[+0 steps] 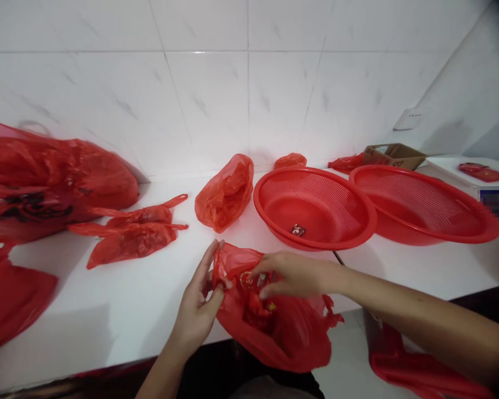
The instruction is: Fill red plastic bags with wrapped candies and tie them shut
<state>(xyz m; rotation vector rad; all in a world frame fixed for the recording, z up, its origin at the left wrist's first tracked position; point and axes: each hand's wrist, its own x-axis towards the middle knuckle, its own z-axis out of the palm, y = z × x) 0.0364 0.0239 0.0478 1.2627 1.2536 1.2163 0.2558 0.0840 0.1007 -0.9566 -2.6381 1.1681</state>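
Observation:
A red plastic bag [291,338] lies open at the counter's front edge, partly hanging over it. My left hand [201,296] is closed on the bag's left rim, thumb and fingers pinching the film. Over the mouth of the bag, my right hand [293,274] reaches in from the right, its thumb and fingers curled around a small shiny wrapped packet [262,280]. Red packets with gold print [260,310] lie inside the bag below my fingers. Just beyond stands a red plastic colander [336,208] with a small dark wrapped piece [298,229] on its bottom.
A second red colander [432,194] stands at the right, with a cardboard box [394,155] behind it. An open red bag [224,194] sits near the tiled wall. Tied small red bags [135,241] and a large full red bag [58,183] are at the left.

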